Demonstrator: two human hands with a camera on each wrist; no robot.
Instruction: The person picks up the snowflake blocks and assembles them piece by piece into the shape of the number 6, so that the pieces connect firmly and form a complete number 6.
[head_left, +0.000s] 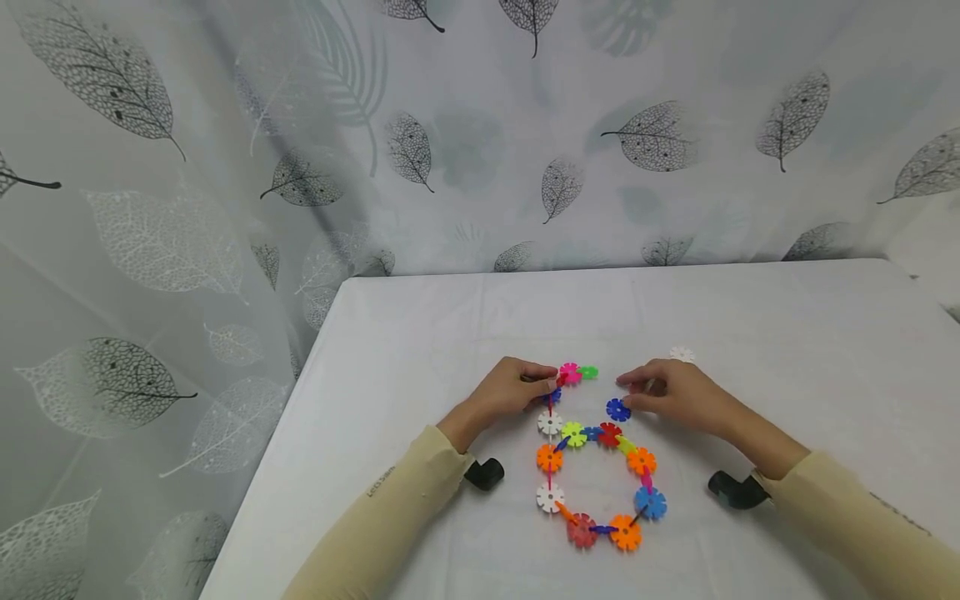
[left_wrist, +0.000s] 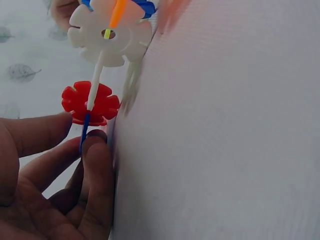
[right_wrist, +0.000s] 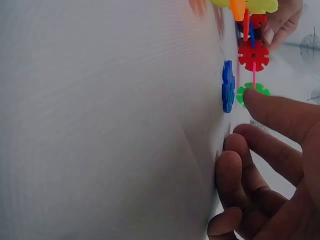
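Observation:
Notched plastic flower discs in many colours are joined into a chain [head_left: 573,435], a closed ring with an arm rising at its upper left. My left hand [head_left: 508,389] pinches a blue disc [left_wrist: 85,132] of that arm between thumb and fingers, close to a red disc [left_wrist: 90,102]. A green disc [head_left: 589,372] ends the arm, beside a pink one [head_left: 570,373]. My right hand [head_left: 678,396] holds nothing, its fingers loosely bent at the table. Close to its thumb is a loose blue disc [head_left: 618,409], standing apart from the chain.
A loose white disc [head_left: 682,354] lies behind my right hand. White cloth covers the table [head_left: 420,333]. Leaf-patterned curtains [head_left: 480,167] hang at its back and left. Black wrist mounts [head_left: 738,490] sit below both forearms.

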